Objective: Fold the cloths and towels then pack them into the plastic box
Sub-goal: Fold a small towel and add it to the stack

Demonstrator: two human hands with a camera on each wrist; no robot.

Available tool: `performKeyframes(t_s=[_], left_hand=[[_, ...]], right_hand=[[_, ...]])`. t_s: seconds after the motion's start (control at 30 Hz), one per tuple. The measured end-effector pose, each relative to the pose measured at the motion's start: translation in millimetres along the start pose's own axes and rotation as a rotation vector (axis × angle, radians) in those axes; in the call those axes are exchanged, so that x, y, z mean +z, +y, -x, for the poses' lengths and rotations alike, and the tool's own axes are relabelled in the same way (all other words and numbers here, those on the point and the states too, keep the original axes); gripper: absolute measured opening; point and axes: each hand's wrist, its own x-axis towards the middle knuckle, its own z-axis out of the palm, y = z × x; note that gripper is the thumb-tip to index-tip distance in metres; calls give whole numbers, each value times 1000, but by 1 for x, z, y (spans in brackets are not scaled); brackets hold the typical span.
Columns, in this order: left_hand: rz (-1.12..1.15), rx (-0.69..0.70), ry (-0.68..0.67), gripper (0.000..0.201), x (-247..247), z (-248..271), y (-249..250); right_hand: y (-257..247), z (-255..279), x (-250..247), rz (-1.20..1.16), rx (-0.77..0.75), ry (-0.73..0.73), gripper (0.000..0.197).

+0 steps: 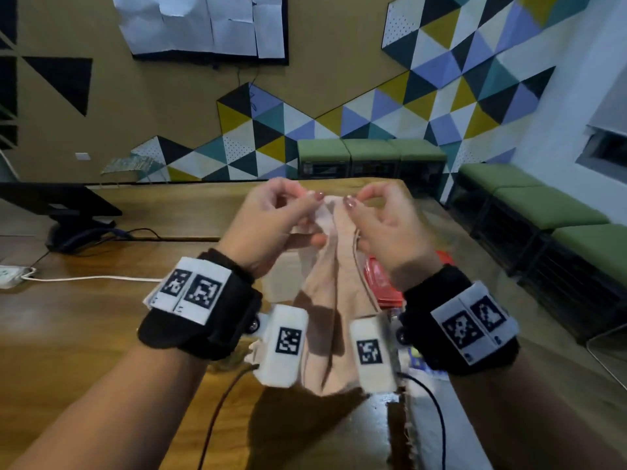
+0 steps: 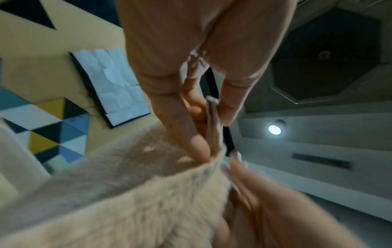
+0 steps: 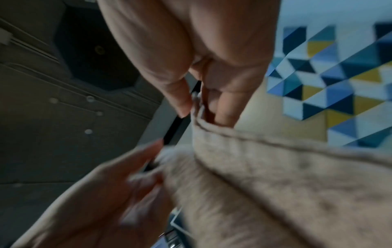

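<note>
A beige fluffy towel (image 1: 330, 300) hangs in the air above the wooden table (image 1: 101, 334), bunched into long vertical folds. My left hand (image 1: 271, 215) pinches its top edge between thumb and fingers. My right hand (image 1: 380, 215) pinches the same top edge just to the right, the two hands almost touching. In the left wrist view the left hand's fingers (image 2: 191, 134) clamp a thin corner of the towel (image 2: 127, 193). The right wrist view has the right hand's fingers (image 3: 220, 107) holding the hemmed edge of the towel (image 3: 275, 176). The plastic box is mostly hidden behind the towel and my right wrist.
A red-lidded item (image 1: 383, 283) and other cloth (image 1: 420, 364) lie on the table under my right wrist. A black monitor stand (image 1: 78, 225), a white power strip (image 1: 10, 276) and cables sit at the left. Green benches (image 1: 543, 205) line the right wall.
</note>
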Motion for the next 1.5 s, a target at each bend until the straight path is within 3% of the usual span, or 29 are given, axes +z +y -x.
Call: performKeyframes(t_s=[0.07, 0.13, 0.2, 0.23, 0.3, 0.37, 0.47, 0.53, 0.67, 0.8, 0.9, 1.03, 1.13, 1.23, 1.3, 1.37, 1.43, 1.5], left_hand=[[-56, 27, -101, 16, 10, 5, 3], [-52, 40, -105, 23, 4, 8, 4], [-140, 101, 25, 41, -17, 2, -5], [-231, 100, 96, 61, -30, -3, -15], [-306, -41, 64, 106, -45, -8, -38], [-127, -221, -150, 119, -46, -8, -65], [22, -258, -254, 72, -45, -10, -81], [-30, -248, -243, 55, -47, -13, -78], [-302, -134, -127, 15, -46, -30, -63], [-380, 75, -39, 18, -36, -35, -44], [-346, 95, -181, 28, -42, -17, -42], [-297, -56, -402, 33, -48, 20, -77], [-294, -305, -628, 43, -47, 44, -124], [-439, -526, -765, 27, -49, 60, -166], [-490, -597, -726, 28, -50, 58, -182], [-497, -609, -586, 24, -49, 49, -192], [-534, -590, -404, 14, -45, 34, -201], [-549, -575, -215, 20, -40, 16, -214]], right_hand=[[2, 5, 7, 9, -62, -85, 26], [3, 4, -1, 47, -108, -58, 30], [1, 2, -16, 34, -122, -82, 23], [0, 2, -23, -4, -123, -133, 22], [-4, 2, -32, -134, -97, -262, 23], [-6, -2, -36, -243, -43, -334, 22], [5, -13, -44, -100, 7, -325, 20], [21, -20, -53, 133, -22, -258, 18], [40, -26, -52, 301, -133, -90, 16], [33, -30, -49, 195, -273, 40, 17], [32, -18, -59, -32, -201, -136, 18], [79, 24, -66, -78, 35, -339, 25], [129, 62, -61, 5, 306, -460, 20], [170, 81, -56, 137, 519, -569, 19], [186, 79, -57, 257, 582, -596, 27], [192, 72, -57, 303, 613, -505, 32], [195, 60, -54, 327, 597, -270, 29], [196, 44, -48, 401, 523, -2, 23]])
